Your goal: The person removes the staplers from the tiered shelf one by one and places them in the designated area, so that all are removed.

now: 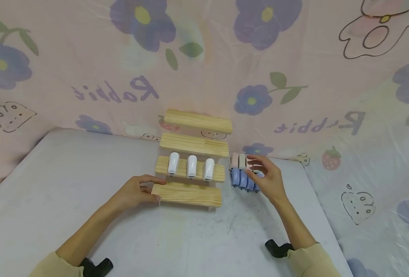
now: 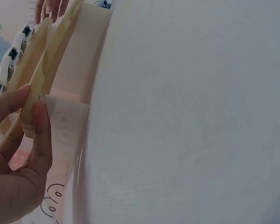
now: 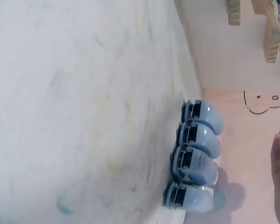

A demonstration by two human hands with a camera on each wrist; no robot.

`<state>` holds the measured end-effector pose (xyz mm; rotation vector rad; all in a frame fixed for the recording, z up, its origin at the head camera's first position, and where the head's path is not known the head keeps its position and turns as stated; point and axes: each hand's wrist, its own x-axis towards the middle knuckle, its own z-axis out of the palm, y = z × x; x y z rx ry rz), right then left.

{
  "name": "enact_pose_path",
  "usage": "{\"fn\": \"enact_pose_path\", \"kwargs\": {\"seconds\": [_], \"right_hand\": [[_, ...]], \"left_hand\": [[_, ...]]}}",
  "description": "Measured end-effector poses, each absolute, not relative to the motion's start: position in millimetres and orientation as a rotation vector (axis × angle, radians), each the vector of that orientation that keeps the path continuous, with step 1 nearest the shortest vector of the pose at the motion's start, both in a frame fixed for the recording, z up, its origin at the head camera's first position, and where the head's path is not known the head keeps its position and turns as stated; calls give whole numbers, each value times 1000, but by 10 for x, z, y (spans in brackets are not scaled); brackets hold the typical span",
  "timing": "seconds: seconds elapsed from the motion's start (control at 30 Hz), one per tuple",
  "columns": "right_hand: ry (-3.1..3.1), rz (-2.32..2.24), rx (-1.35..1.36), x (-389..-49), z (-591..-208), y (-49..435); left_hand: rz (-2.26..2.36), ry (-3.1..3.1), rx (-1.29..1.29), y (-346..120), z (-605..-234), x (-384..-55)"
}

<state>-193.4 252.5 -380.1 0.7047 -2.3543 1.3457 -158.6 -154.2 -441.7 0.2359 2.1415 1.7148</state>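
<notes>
A stepped wooden display rack [image 1: 187,194] stands mid-table. My left hand [image 1: 133,192] pinches the left end of its lowest board [image 2: 49,70] between thumb and fingers. On the second board from the bottom, three white mini staplers [image 1: 192,166] sit in a spaced row. To the rack's right, several blue mini staplers [image 3: 203,140] form a tight row, with a pink stapler [image 1: 234,161] and a pale one [image 1: 242,161] behind them. My right hand [image 1: 270,179] hovers by these staplers, fingers loosely bent and partly hiding the right end; no stapler shows in its grasp.
The upper two boards [image 1: 194,144] rise toward the back of the white table [image 1: 86,165]. Behind hangs a pink curtain [image 1: 204,84] printed with flowers and rabbits; it also runs along the right side.
</notes>
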Motion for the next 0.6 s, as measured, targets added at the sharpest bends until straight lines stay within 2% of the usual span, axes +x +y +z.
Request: {"fn": "enact_pose_path", "kwargs": {"seconds": [0.6], "right_hand": [[-2277,1512,849,-1917,-3766,2264]], "left_hand": [[1704,2167,196,-1513,-4412,-1589]]}}
